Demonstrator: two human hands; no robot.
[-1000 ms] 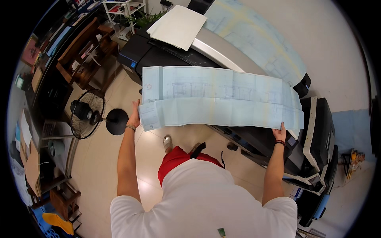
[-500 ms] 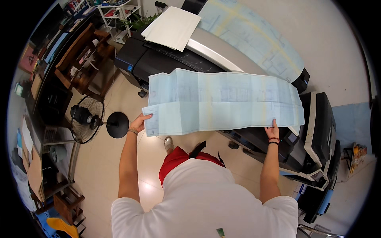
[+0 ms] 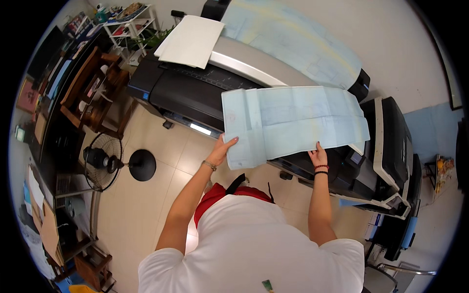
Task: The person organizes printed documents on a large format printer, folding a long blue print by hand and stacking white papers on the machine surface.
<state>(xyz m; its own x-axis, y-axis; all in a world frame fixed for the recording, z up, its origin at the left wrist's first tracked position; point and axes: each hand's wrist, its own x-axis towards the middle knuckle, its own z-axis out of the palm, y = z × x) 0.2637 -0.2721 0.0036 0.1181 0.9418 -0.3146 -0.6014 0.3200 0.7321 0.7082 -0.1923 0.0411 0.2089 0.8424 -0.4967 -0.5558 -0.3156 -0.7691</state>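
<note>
A large pale-blue printed drawing sheet [image 3: 298, 115], creased with folds, is stretched between my hands in front of a wide-format printer [image 3: 185, 97]. My left hand [image 3: 221, 150] pinches its near left corner, thumb on top. There the left end is doubled over in a narrow panel. My right hand [image 3: 319, 155] grips the near edge toward the right end, with the thumb on top and the other fingers hidden below. The sheet's far right part lies over the dark machine [image 3: 337, 171] at the right.
White papers [image 3: 191, 41] lie on the printer's top. Another blue drawing [image 3: 293, 44] hangs over its back. A black fan [image 3: 105, 161] stands on the tiled floor [image 3: 146, 205] at left, near a wooden chair [image 3: 93, 93]. A scanner-like lid [image 3: 391, 141] rises at right.
My left hand has moved right, bringing the sheet's left end inward and folding it over, so the sheet spans less width. My right hand keeps its hold, shifted slightly left.
</note>
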